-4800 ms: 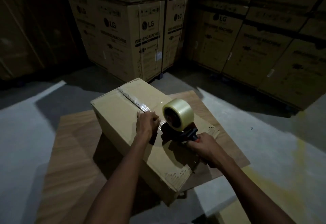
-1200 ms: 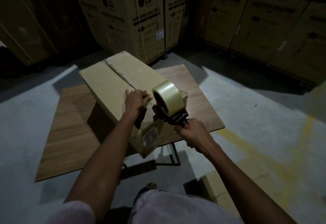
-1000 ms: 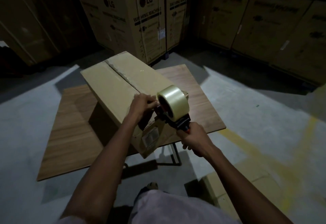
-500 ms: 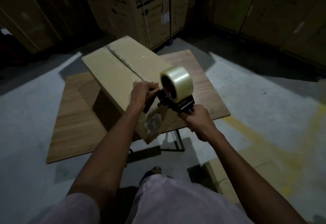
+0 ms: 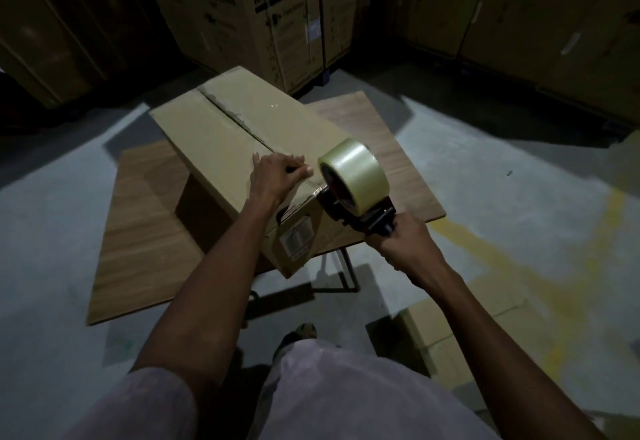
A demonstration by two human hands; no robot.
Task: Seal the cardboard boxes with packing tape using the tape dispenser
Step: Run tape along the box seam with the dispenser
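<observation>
The tape dispenser [image 5: 353, 193] has slid to the cardboard box's [image 5: 221, 141] near edge, gripped by the right hand [image 5: 403, 242]; the left hand [image 5: 277, 176] presses flat on top. Stacked cartons [image 5: 277, 13] stand beyond the tabletop [image 5: 138, 231].

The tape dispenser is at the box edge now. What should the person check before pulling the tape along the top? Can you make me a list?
1. Right hand grips the tape dispenser by its handle: ok.
2. Dispenser's front sits at the near edge of the cardboard box, by the seam: ok.
3. Left hand presses on the box top near the seam: ok.
4. Tape end stuck to the box: cannot tell, too dark and small.
5. Flaps closed along the seam: ok, though the edges look rough.
6. Box resting fully on the wooden table: not ok, its near corner hangs past the edge.
</observation>
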